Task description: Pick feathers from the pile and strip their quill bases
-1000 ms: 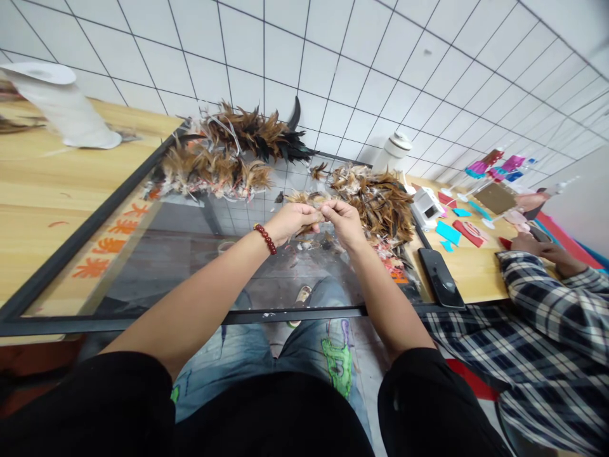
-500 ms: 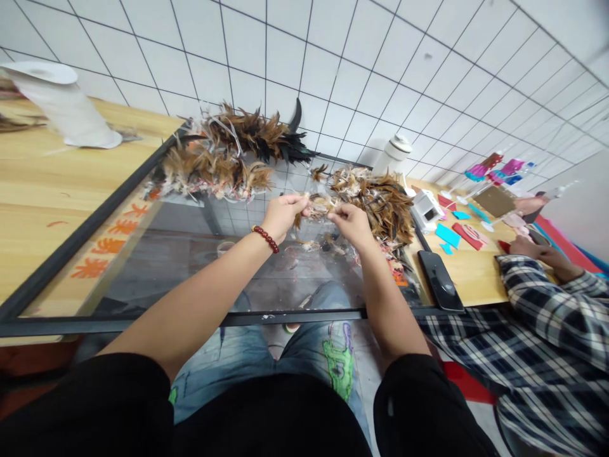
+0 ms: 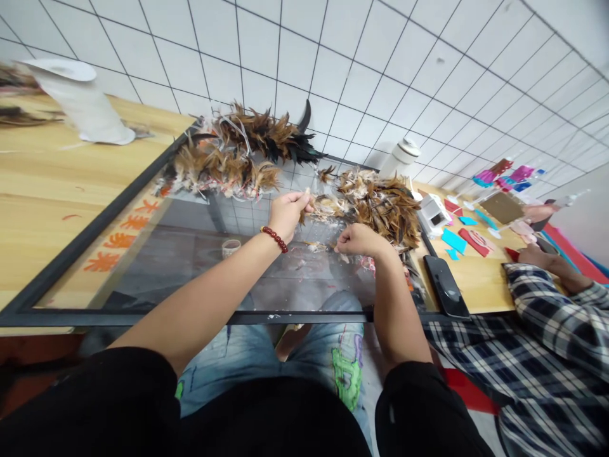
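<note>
My left hand [image 3: 289, 214], with a red bead bracelet on the wrist, is closed in a pinch on a small feather bunch [image 3: 324, 207] over the glass-topped frame. Lower and to the right, my right hand [image 3: 356, 241] is closed with its fingertips down at loose feather bits [image 3: 316, 246] on the glass; what it grips is too small to tell. A large pile of brown feathers [image 3: 387, 209] lies right behind my right hand. Brown and black feather bundles [image 3: 266, 134] and a lighter feather row [image 3: 223, 172] lie at the back left.
A white ribbon roll [image 3: 83, 105] stands on the wooden table [image 3: 42, 190] at left. On the right are a phone [image 3: 446, 287], a white bottle [image 3: 401, 157], a white device [image 3: 432, 214] and blue pieces [image 3: 454, 241]. A person in a plaid sleeve [image 3: 547, 304] sits there.
My right hand has moved away from my left hand, down toward the glass and the loose bits. My left hand still pinches the feather bunch. The view has shifted slightly.
</note>
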A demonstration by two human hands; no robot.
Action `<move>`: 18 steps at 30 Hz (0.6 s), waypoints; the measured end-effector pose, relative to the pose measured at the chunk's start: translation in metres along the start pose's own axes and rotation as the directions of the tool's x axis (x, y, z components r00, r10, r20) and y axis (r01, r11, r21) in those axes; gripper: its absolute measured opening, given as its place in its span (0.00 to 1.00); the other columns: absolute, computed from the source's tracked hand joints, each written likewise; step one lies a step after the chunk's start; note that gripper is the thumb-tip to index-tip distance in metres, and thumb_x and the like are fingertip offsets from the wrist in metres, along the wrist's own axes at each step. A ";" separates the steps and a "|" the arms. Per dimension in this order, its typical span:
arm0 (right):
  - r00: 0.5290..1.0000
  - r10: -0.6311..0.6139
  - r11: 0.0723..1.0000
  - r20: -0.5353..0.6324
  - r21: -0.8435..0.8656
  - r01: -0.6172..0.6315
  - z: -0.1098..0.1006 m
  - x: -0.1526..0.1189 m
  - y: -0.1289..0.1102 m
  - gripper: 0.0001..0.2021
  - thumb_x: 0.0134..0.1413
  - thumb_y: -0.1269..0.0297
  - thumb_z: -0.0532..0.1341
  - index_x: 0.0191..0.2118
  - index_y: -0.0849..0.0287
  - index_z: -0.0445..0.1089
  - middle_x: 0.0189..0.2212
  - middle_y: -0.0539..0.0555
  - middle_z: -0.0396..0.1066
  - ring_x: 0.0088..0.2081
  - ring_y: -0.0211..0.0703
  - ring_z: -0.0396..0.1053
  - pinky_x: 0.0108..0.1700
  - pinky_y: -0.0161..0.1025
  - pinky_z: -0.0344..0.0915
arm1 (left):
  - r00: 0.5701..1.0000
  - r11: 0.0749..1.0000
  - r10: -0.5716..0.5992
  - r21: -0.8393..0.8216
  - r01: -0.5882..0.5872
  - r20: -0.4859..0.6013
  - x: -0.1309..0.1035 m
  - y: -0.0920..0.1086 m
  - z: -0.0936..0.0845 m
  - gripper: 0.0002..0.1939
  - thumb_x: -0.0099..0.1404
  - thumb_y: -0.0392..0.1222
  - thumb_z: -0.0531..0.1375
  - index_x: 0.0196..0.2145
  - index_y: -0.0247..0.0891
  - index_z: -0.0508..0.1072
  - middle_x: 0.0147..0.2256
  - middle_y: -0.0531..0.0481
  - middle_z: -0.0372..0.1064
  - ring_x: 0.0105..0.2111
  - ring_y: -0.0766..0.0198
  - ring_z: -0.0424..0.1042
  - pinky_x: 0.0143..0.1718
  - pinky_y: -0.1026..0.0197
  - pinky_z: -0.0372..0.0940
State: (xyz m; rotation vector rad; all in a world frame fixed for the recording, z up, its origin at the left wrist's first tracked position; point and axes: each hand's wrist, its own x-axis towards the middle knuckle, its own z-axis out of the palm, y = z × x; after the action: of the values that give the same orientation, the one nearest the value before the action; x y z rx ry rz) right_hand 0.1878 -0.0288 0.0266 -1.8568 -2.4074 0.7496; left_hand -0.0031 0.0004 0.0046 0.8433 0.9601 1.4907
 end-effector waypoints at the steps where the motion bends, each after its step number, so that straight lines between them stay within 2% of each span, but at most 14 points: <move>1: 0.999 -0.035 0.999 0.001 0.036 0.035 0.001 0.001 -0.001 0.06 0.41 0.65 0.62 0.22 0.61 0.74 0.17 0.48 0.68 0.22 0.34 0.62 0.26 0.32 0.55 | 1.000 1.000 -0.010 0.004 0.010 0.008 -0.001 -0.001 0.000 0.08 0.58 0.32 0.61 0.22 0.31 0.74 0.17 0.52 0.68 0.19 0.73 0.65 0.25 0.71 0.60; 3: 0.991 -0.086 0.980 -0.103 0.169 0.102 0.005 0.005 -0.003 0.07 0.43 0.64 0.60 0.23 0.61 0.73 0.19 0.47 0.68 0.22 0.33 0.62 0.26 0.31 0.56 | 0.999 0.999 -0.039 0.001 0.039 0.030 -0.003 -0.001 0.001 0.07 0.58 0.32 0.62 0.22 0.32 0.74 0.16 0.52 0.67 0.19 0.72 0.65 0.25 0.71 0.61; 5: 0.947 -0.061 0.928 -0.314 0.332 0.170 0.010 0.012 -0.005 0.09 0.46 0.61 0.59 0.26 0.61 0.71 0.20 0.48 0.69 0.23 0.34 0.63 0.28 0.31 0.59 | 0.995 0.997 -0.080 -0.001 0.080 0.063 -0.005 0.001 0.001 0.07 0.58 0.33 0.62 0.23 0.31 0.74 0.16 0.52 0.67 0.19 0.72 0.65 0.24 0.71 0.61; 7: 0.858 0.037 0.863 -0.513 0.449 0.232 0.016 0.019 -0.008 0.10 0.49 0.59 0.58 0.27 0.60 0.69 0.21 0.49 0.70 0.24 0.36 0.66 0.30 0.33 0.62 | 0.980 0.987 -0.158 0.020 0.157 0.123 -0.008 0.003 0.001 0.07 0.58 0.33 0.62 0.23 0.31 0.73 0.16 0.51 0.66 0.18 0.72 0.65 0.23 0.70 0.61; 9: 0.737 0.120 0.826 -0.665 0.479 0.298 0.022 0.025 -0.011 0.10 0.51 0.57 0.58 0.29 0.59 0.67 0.23 0.51 0.72 0.26 0.38 0.69 0.32 0.35 0.65 | 0.925 0.953 -0.303 0.078 0.293 0.228 -0.011 0.005 0.001 0.07 0.59 0.33 0.62 0.23 0.30 0.72 0.17 0.51 0.65 0.18 0.70 0.66 0.21 0.69 0.62; 10: 0.667 0.135 0.825 -0.732 0.456 0.334 0.024 0.027 -0.013 0.10 0.53 0.57 0.57 0.30 0.59 0.67 0.25 0.52 0.72 0.27 0.39 0.70 0.33 0.36 0.66 | 0.881 0.923 -0.384 0.107 0.368 0.278 -0.012 0.006 0.002 0.08 0.59 0.34 0.62 0.23 0.31 0.72 0.17 0.50 0.65 0.18 0.69 0.67 0.21 0.68 0.63; 12: 0.526 0.078 0.856 -0.847 0.328 0.400 0.029 0.027 -0.017 0.10 0.56 0.56 0.56 0.32 0.58 0.68 0.29 0.53 0.73 0.30 0.40 0.72 0.36 0.38 0.68 | 0.795 0.860 -0.506 0.122 0.496 0.335 -0.014 0.007 0.003 0.09 0.61 0.34 0.60 0.24 0.31 0.71 0.18 0.49 0.66 0.19 0.67 0.68 0.22 0.66 0.65; 14: 0.417 -0.083 0.888 -0.905 0.123 0.444 0.032 0.025 -0.020 0.10 0.58 0.57 0.56 0.33 0.57 0.69 0.32 0.55 0.74 0.35 0.42 0.73 0.41 0.40 0.69 | 0.758 0.817 -0.557 0.058 0.574 0.339 -0.015 0.007 0.004 0.08 0.63 0.34 0.57 0.26 0.32 0.71 0.20 0.48 0.68 0.21 0.67 0.71 0.24 0.65 0.67; 16: 0.373 -0.288 0.879 -0.882 -0.089 0.468 0.034 0.024 -0.021 0.09 0.60 0.60 0.56 0.34 0.55 0.70 0.36 0.56 0.75 0.41 0.42 0.73 0.46 0.42 0.68 | 0.754 0.790 -0.570 -0.033 0.612 0.325 -0.014 0.008 0.004 0.08 0.65 0.33 0.56 0.28 0.32 0.71 0.22 0.49 0.70 0.22 0.67 0.71 0.25 0.65 0.67; 18: 0.367 -0.470 0.834 -0.803 -0.268 0.483 0.035 0.024 -0.021 0.08 0.60 0.63 0.56 0.35 0.55 0.71 0.39 0.56 0.76 0.44 0.42 0.72 0.48 0.43 0.67 | 0.754 0.772 -0.576 -0.095 0.629 0.317 -0.012 0.008 0.003 0.08 0.65 0.33 0.55 0.30 0.33 0.71 0.22 0.50 0.70 0.21 0.68 0.71 0.24 0.65 0.66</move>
State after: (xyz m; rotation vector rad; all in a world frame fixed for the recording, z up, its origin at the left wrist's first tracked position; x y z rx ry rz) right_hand 0.1516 -0.0231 -0.0034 -0.9506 -1.9855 -0.2101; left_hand -0.0024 -0.0118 0.0134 0.4961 0.7615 0.8534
